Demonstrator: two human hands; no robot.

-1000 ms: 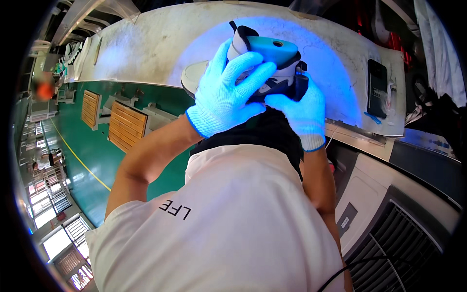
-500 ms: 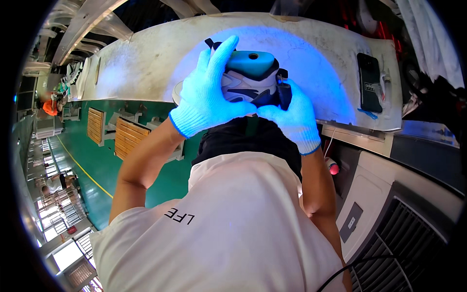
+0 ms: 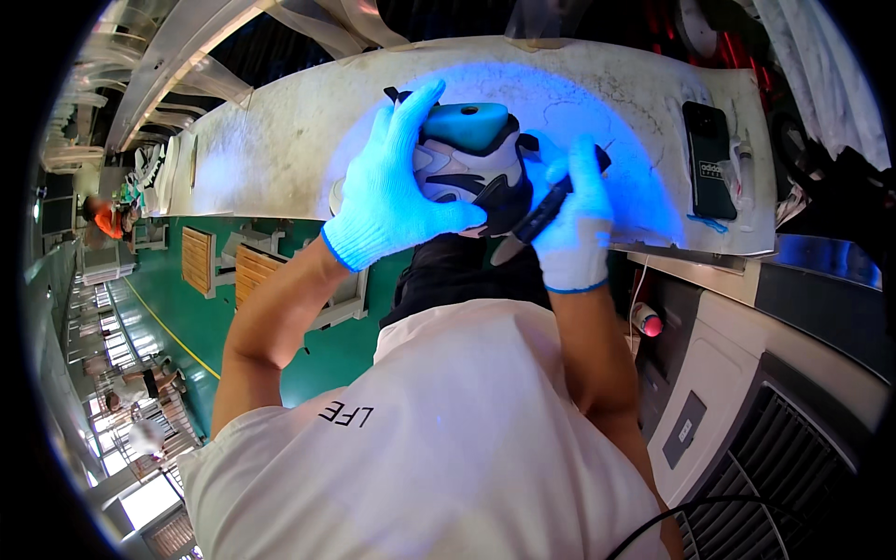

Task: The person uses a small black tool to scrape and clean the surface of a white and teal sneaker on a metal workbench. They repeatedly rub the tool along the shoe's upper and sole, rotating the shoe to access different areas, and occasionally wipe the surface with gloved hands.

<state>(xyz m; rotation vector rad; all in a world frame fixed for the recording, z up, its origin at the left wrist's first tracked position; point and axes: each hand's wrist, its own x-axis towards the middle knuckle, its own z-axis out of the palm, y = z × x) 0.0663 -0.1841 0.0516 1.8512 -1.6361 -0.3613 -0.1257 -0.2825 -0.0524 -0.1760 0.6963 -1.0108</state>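
A sneaker [image 3: 469, 173] in pale and dark panels, with a blue-green shoe last [image 3: 469, 124] in its opening, is at the table's near edge under blue light. My left hand [image 3: 387, 177], in a white knit glove, grips its left side, thumb across the front and fingers up by the last. Close to the shoe's right side, my gloved right hand [image 3: 577, 219] is closed around a slim black-handled tool [image 3: 543, 217]. The tool slants, its pale flat tip pointing down and left; its exact kind is unclear.
The long pale worktable [image 3: 289, 121] carries a dark phone [image 3: 707, 159] at right, beside a small clear plastic item [image 3: 744, 173]. Wooden-topped benches [image 3: 198, 259] stand on the green floor to the left. A grey cabinet [image 3: 695, 383] is at my right.
My right hand has drawn slightly away from the shoe, and the tool has tilted from nearly upright to a slant with its pale tip showing. My left hand keeps its grip on the shoe.
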